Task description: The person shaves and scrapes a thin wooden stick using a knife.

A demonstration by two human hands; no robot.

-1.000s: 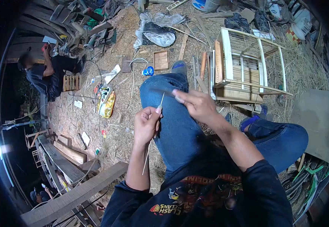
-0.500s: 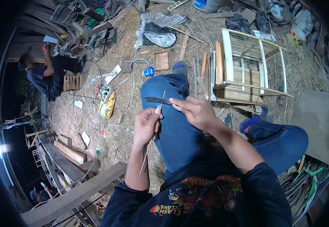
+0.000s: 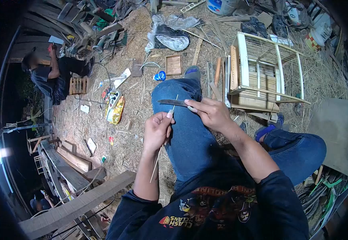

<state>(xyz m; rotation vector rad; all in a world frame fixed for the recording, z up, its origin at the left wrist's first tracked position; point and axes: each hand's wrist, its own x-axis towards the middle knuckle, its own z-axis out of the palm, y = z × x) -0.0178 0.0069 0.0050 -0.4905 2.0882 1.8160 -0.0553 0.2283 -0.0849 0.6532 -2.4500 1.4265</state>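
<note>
My left hand (image 3: 158, 129) pinches a thin, pale stick (image 3: 154, 167) between thumb and fingers. Its upper end rises past the thumb over my raised knee, and the lower end trails down beside my forearm. My right hand (image 3: 210, 115) is closed around a knife (image 3: 171, 103); the handle is mostly hidden in the fingers. The dark blade points left and lies across the stick, just above my left thumb. Whether the edge bites into the stick is too small to tell. Both hands are over my jeans (image 3: 186, 148).
A wooden cage (image 3: 258, 72) with thin bars stands to the right. Near my foot are a small wooden box (image 3: 173, 65) and a blue can (image 3: 159, 76). A yellow packet (image 3: 118, 110) lies left. Another person (image 3: 48, 74) sits at upper left; a plank (image 3: 82, 204) crosses the lower left.
The view has shifted slightly. Both hands keep their grips, and the knife blade stays across the stick near its upper end.
</note>
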